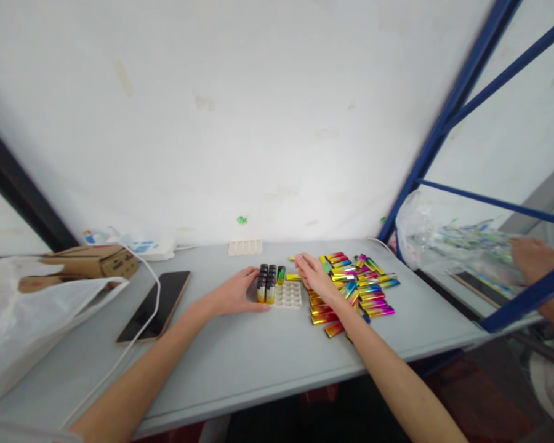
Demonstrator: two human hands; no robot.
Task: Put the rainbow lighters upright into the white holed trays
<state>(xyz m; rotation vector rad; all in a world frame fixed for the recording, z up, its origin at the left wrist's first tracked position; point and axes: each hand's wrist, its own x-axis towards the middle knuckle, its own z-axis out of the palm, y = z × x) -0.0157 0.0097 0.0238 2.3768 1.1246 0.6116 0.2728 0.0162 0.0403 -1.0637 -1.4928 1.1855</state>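
Observation:
A white tray with round holes point(289, 296) lies on the grey table. Two rows of black-topped lighters point(266, 284) stand upright in its left part, and one green lighter point(281, 275) stands beside them at the back. My left hand point(240, 290) curves round the tray's left end, its thumb at the front and its fingers at the back, steadying tray and lighters. Just right of the tray, my right hand point(310, 271) has its fingers pinched together; what they hold, if anything, is too small to make out. Beyond it spreads a pile of shiny multicoloured lighters point(373, 295).
A second white tray point(245, 247) lies near the wall. On the left are a phone point(170, 295), a white cable point(157, 289), a cardboard box point(115, 261) and a plastic bag point(41, 320). A blue frame point(436, 141) stands right; past it another person's hand point(535, 258) shows.

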